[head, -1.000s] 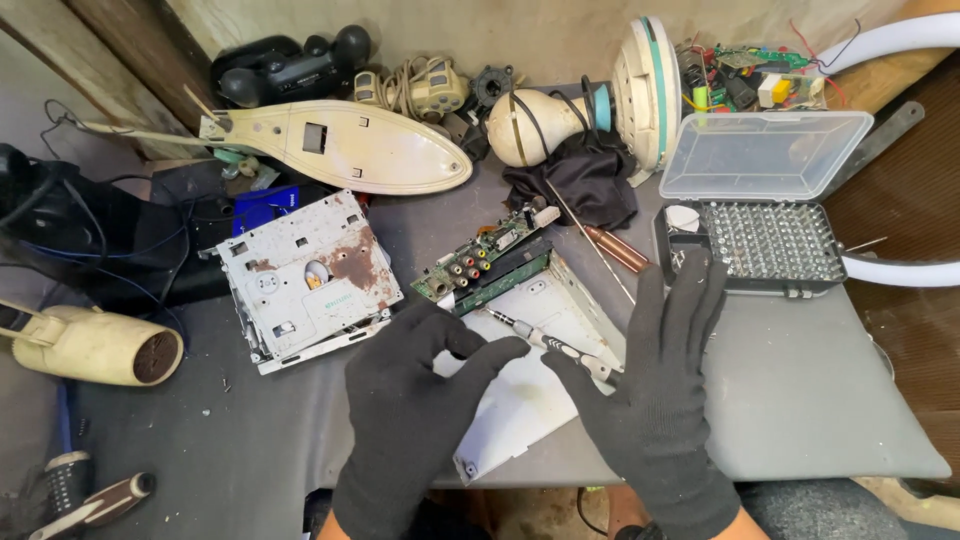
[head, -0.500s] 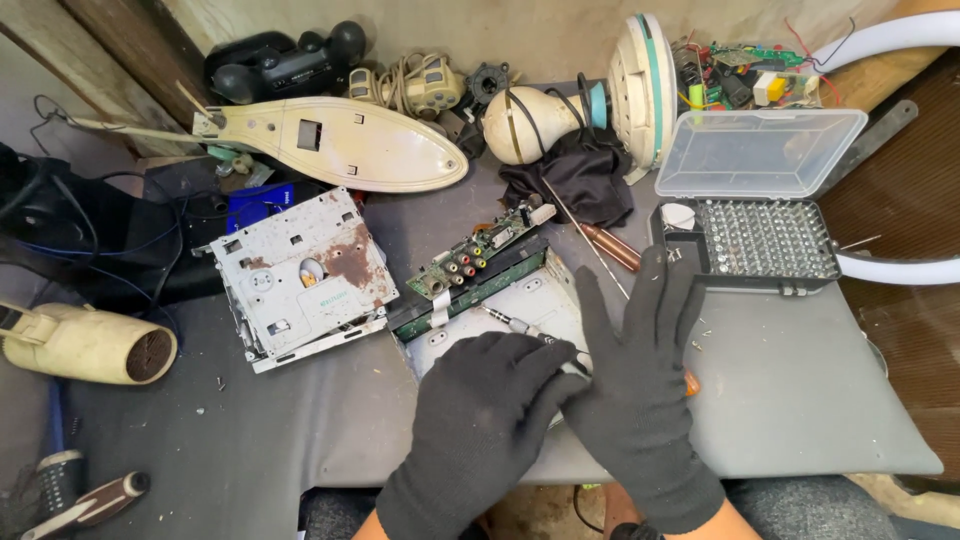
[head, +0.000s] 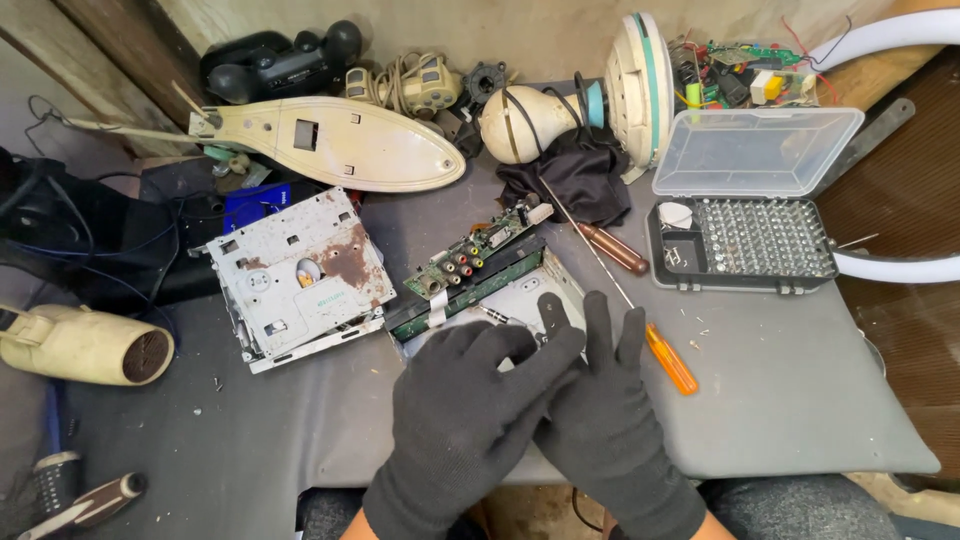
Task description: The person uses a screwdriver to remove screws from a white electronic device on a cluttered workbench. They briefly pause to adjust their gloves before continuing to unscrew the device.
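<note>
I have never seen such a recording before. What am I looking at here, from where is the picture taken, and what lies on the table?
There is no machine here: a person works with two hands in black gloves. The camera sits on the person's head and looks down at the work table.

The left hand and right hand are pressed together over a pale metal panel; whether they grip anything is hidden. Behind it stands a green circuit board with coloured sockets. To the left lies a rusty metal drive unit. To the right lie an orange-handled screwdriver, a brown-handled screwdriver and an open screwdriver bit case. A grey mat covers the table.
</note>
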